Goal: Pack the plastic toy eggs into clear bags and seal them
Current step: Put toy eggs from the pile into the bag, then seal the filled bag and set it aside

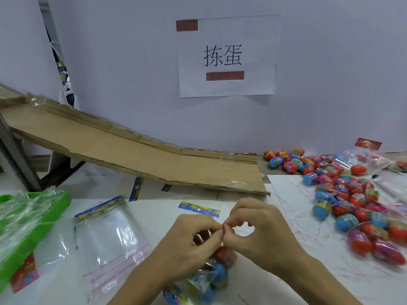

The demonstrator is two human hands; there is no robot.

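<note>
A clear bag (pixel 204 280) filled with several blue, red and pink toy eggs sits low in the middle, under my hands. My left hand (pixel 189 243) and my right hand (pixel 259 230) meet above it, their fingertips pinching the bag's top edge together. A large heap of loose toy eggs (pixel 343 197) covers the table at the right. A stack of empty clear bags (pixel 105 236) with colourful header strips and red seal lines lies to the left of my hands.
A cardboard ramp (pixel 136 155) slopes down from the upper left to the table's middle. A green plastic tray (pixel 33 225) draped in clear film stands at the left edge. Another filled bag (pixel 363 161) lies at the far right. A paper sign (pixel 226 56) hangs on the wall.
</note>
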